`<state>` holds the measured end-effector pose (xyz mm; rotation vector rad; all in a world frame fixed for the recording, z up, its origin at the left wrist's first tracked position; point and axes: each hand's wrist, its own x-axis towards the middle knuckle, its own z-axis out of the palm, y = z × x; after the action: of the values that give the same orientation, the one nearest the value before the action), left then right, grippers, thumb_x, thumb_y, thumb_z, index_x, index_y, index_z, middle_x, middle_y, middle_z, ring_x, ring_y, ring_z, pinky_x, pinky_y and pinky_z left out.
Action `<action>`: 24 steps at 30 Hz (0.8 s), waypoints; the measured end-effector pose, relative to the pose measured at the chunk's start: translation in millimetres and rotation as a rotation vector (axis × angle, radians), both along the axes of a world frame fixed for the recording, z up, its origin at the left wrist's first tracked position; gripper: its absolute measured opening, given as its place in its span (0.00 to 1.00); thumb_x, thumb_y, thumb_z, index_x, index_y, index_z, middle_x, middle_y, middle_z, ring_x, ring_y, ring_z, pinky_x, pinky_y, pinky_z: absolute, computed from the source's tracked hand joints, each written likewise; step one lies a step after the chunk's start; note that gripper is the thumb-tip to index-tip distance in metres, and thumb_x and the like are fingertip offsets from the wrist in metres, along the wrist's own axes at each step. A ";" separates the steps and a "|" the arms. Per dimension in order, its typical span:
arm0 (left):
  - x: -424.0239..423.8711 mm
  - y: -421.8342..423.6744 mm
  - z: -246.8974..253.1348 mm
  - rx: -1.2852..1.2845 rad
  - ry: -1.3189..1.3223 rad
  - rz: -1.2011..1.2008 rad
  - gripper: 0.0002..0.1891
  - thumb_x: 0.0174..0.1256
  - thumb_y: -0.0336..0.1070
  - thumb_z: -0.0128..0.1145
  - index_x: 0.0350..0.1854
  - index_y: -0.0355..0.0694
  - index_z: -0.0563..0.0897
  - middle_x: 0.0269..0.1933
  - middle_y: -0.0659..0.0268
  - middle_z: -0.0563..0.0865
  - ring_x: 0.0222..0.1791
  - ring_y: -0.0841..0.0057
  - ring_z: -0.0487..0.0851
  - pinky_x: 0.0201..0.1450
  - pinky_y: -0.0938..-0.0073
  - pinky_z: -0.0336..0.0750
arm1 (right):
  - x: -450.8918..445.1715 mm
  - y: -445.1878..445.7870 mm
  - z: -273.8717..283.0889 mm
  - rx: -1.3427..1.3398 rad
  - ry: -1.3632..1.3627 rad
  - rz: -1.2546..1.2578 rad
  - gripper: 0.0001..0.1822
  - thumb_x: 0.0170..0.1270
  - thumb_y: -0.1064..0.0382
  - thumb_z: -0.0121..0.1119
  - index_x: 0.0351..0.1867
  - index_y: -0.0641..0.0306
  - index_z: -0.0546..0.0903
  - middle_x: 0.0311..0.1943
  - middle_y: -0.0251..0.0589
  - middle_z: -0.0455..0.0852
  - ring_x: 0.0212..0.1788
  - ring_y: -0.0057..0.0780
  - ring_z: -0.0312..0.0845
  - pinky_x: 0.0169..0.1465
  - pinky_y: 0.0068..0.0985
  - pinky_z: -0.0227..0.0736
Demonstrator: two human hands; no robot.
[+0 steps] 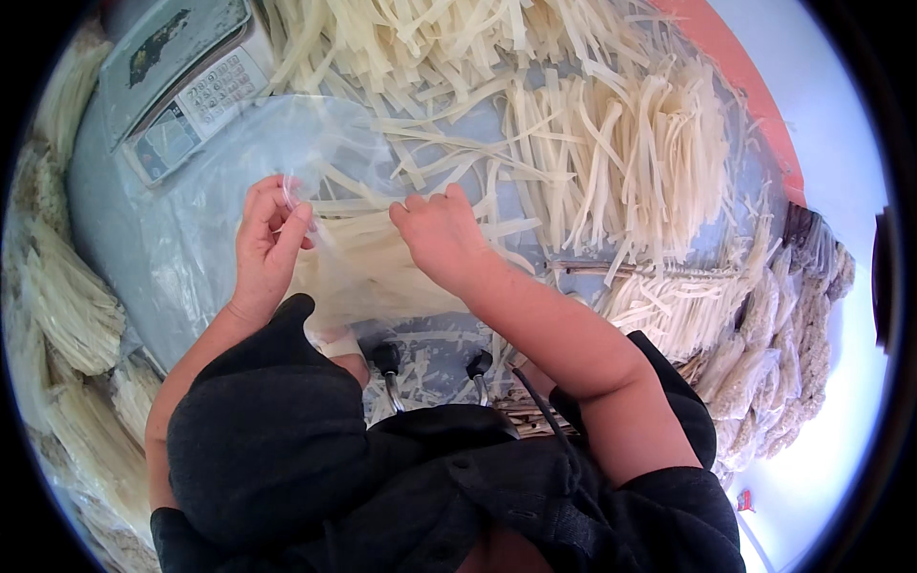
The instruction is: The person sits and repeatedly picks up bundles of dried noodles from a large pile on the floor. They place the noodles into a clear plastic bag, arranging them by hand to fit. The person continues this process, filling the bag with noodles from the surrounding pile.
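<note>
A clear plastic bag (337,129) is spread in front of me, its film blurred in places. My left hand (272,222) pinches the edge of this bag between thumb and fingers. Close to its other side is my right hand (440,233), knuckles up and fingers curled under. Its fingertips are hidden, so whether they grip the film cannot be seen. Below and between both hands lies a bundle of flat, pale dried noodle-like strips (365,265), seen partly through the film. Whether the bundle is inside the bag or under it is unclear.
A digital scale (222,86) with a keypad stands at the upper left. Heaps of loose strips (616,157) cover the back and right. Thin sticks (594,268) lie at the right. Bagged bundles (71,301) line the left side, and more bags (745,365) are stacked right.
</note>
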<state>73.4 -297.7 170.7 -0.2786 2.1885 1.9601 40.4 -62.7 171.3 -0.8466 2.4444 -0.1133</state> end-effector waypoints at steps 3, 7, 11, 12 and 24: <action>-13.3 1.6 19.5 0.034 0.004 0.072 0.06 0.71 0.31 0.55 0.46 0.39 0.78 0.62 0.63 0.71 0.40 0.83 0.79 0.38 0.79 0.79 | -4.3 2.3 -12.0 -0.182 0.082 0.075 0.13 0.55 0.68 0.56 0.44 0.56 0.77 0.35 0.40 0.80 0.36 0.35 0.81 0.45 0.36 0.64; -14.6 4.8 24.6 0.080 0.012 -0.203 0.06 0.70 0.31 0.56 0.46 0.38 0.78 0.62 0.62 0.72 0.43 0.80 0.79 0.43 0.78 0.78 | 25.3 -11.1 -55.1 -0.319 0.027 0.052 0.13 0.57 0.67 0.54 0.45 0.59 0.77 0.44 0.43 0.82 0.39 0.38 0.83 0.47 0.38 0.66; -5.2 15.6 9.4 -0.039 0.033 -0.487 0.09 0.69 0.33 0.56 0.48 0.37 0.79 0.59 0.60 0.76 0.47 0.72 0.81 0.47 0.74 0.79 | 71.5 -33.2 -52.8 -0.199 -0.242 -0.051 0.17 0.59 0.63 0.54 0.50 0.59 0.79 0.59 0.46 0.79 0.43 0.44 0.84 0.52 0.42 0.70; 6.4 14.1 -15.4 -0.103 -0.049 -0.507 0.11 0.69 0.34 0.56 0.50 0.37 0.79 0.57 0.59 0.77 0.47 0.71 0.82 0.47 0.73 0.79 | 70.6 -34.5 -44.6 -0.189 -0.306 -0.090 0.18 0.59 0.62 0.54 0.52 0.59 0.79 0.61 0.46 0.78 0.44 0.45 0.84 0.52 0.43 0.70; 33.1 1.1 -84.2 -0.203 -0.122 -0.526 0.14 0.67 0.35 0.57 0.52 0.36 0.80 0.47 0.57 0.83 0.42 0.66 0.84 0.44 0.71 0.81 | -60.5 104.2 -99.4 0.160 0.232 -0.314 0.20 0.61 0.56 0.57 0.53 0.60 0.76 0.59 0.48 0.77 0.59 0.41 0.75 0.63 0.43 0.64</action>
<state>106.5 -296.6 86.4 0.1384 2.1063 1.4072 -20.1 41.4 71.9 -0.4218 2.7456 0.0697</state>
